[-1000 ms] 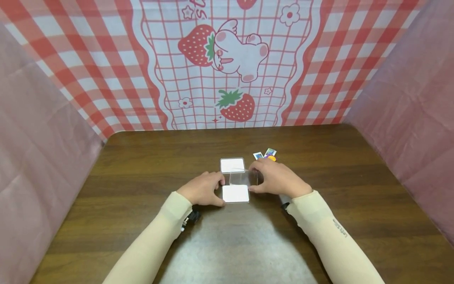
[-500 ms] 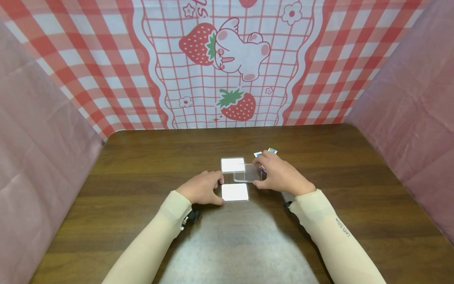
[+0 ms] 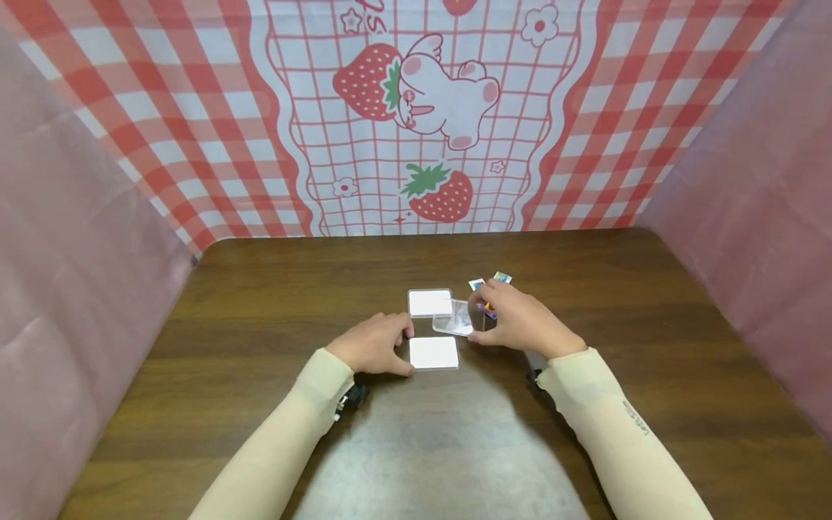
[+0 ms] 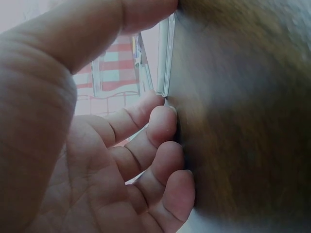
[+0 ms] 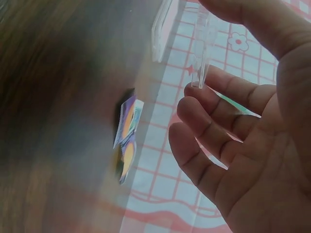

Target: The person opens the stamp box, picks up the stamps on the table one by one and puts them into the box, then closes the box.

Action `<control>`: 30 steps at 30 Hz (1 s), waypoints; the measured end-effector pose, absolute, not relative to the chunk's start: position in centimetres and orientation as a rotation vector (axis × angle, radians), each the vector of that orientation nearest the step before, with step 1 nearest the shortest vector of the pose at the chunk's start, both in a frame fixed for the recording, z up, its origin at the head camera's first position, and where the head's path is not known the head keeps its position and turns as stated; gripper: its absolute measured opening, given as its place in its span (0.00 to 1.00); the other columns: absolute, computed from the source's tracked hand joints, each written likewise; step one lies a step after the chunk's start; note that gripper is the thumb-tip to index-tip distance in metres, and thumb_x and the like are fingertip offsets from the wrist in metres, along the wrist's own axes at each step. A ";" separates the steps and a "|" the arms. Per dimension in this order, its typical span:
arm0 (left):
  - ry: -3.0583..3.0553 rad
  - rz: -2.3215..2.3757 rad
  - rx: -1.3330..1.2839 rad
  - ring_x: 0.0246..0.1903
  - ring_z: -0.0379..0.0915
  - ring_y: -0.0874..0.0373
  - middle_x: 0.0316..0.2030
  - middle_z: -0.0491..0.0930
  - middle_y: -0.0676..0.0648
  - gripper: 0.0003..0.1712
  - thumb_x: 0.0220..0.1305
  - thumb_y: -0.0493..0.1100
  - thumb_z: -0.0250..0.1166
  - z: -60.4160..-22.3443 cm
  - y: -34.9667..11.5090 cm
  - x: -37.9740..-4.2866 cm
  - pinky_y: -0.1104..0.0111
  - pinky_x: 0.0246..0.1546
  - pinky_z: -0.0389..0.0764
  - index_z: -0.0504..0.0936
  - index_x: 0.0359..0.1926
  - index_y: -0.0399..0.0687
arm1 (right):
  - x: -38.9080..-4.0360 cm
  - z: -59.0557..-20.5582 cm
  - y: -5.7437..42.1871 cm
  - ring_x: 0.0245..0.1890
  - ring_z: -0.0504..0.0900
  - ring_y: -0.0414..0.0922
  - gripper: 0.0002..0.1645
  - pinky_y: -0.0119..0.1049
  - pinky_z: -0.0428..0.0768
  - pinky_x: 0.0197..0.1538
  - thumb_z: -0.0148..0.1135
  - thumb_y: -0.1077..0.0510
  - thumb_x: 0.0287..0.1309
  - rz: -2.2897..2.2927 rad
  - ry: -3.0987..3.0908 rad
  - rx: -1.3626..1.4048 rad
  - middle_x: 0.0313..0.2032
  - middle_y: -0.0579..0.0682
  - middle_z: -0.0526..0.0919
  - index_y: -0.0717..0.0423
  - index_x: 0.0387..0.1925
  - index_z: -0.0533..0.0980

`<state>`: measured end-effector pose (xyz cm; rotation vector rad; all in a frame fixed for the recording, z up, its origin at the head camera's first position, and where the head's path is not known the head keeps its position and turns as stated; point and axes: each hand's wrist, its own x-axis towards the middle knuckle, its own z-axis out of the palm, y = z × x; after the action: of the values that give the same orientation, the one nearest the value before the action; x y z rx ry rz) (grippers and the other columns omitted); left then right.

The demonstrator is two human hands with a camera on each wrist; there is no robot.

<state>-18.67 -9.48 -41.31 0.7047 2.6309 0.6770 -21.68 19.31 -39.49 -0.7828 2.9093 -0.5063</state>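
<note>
The surface (image 3: 260,296) was brown and wood-grained; the cloth (image 3: 416,162) behind it, red-and-white checked; the flat cases (image 3: 434,353) upon it, white-faced; the raised case (image 3: 458,318) above it, clear.

In the head view, the right fingers (image 3: 495,290) partly hide colourful picture pieces (image 3: 503,277).

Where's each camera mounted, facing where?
Head: worn on head, facing forward and down at left hand, right hand, cream sleeves, brown wooden table.
Left wrist: on that wrist, facing left palm and a white rectangular case.
Right wrist: likewise, facing right palm and a clear rectangular plastic case.
Head and right wrist share the clear case and flat colourful pieces.
</note>
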 end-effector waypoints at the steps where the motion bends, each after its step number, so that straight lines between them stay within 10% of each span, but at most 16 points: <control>1: 2.627 0.682 0.708 0.40 0.69 0.55 0.38 0.75 0.52 0.29 0.53 0.54 0.80 -41.3 -9.4 -18.7 0.61 0.43 0.74 0.76 0.49 0.51 | -21.7 -39.5 19.5 0.46 0.79 0.47 0.35 0.49 0.81 0.50 0.81 0.41 0.49 -0.508 2.907 -0.779 0.51 0.52 0.80 0.52 0.54 0.78; 30: 2.615 0.684 0.706 0.40 0.69 0.55 0.38 0.75 0.52 0.28 0.54 0.55 0.80 -41.5 -9.5 -18.6 0.61 0.43 0.74 0.76 0.50 0.52 | -21.8 -39.7 27.8 0.43 0.78 0.47 0.34 0.50 0.80 0.47 0.81 0.42 0.50 -0.564 2.913 -0.656 0.44 0.50 0.80 0.55 0.53 0.79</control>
<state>-18.64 -9.51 -41.47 0.7057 2.6147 0.6844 -21.75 27.77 -39.73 -0.6558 2.9126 -0.5638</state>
